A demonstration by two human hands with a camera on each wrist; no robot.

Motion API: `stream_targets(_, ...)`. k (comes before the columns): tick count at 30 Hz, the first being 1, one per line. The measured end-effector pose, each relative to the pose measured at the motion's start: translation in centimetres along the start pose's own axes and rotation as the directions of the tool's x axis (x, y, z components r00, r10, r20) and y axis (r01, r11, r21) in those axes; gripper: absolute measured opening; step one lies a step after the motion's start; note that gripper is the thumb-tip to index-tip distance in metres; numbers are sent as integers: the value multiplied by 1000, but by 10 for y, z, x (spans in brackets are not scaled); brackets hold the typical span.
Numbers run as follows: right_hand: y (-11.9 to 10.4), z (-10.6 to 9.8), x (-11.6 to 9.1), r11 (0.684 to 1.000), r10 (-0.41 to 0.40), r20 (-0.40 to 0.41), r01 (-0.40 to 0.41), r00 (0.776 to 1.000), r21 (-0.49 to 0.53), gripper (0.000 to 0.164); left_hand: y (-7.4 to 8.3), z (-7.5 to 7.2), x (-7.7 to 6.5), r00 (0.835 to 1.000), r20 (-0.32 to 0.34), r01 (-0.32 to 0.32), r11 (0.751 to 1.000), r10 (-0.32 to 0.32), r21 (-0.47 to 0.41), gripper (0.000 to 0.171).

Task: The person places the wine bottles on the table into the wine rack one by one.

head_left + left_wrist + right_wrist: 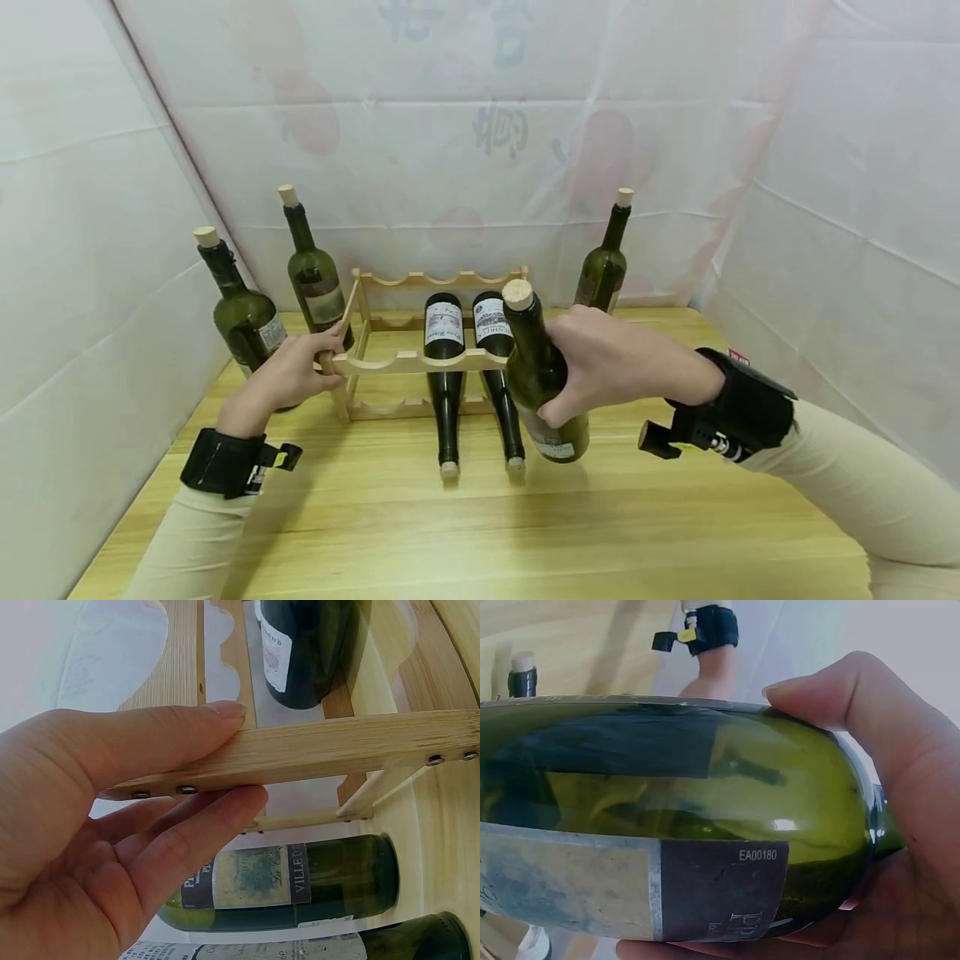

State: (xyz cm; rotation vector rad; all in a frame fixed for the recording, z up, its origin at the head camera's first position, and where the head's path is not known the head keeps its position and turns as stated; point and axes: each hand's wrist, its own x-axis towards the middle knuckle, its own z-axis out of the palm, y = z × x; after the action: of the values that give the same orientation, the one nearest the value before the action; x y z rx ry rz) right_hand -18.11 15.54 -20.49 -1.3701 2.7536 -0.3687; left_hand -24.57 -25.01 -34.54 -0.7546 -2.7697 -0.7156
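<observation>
A pale wooden wine rack (408,363) stands on the table. My left hand (288,379) pinches its front left corner; in the left wrist view, thumb and fingers lie on opposite sides of a wooden bar (337,750). Two dark wine bottles (447,408) (500,408) lie in the rack, corked necks toward me. At the rack's front right, my right hand (600,358) grips a green corked wine bottle (531,362) around its shoulder, held tilted with the cork up. Its label (724,889) shows in the right wrist view. The hand hides part of the bottle.
Two green corked bottles (247,312) (315,279) stand left of the rack. Another corked bottle (602,271) stands behind my right hand, partly hidden by it. White sheeting (457,192) hangs around the back and sides of the wooden table (420,533).
</observation>
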Motion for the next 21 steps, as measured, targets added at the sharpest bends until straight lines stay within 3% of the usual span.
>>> stream_targets(11,-16,16,18,993,-120,36,120,992,1,28,3,-1,2,1000,-4,-5,1000,5,5,18)
stream_targets(21,-33,22,29,986,-166,34,165,986,22,30,2,1,0,1000,-17,-11,1000,11,1,18)
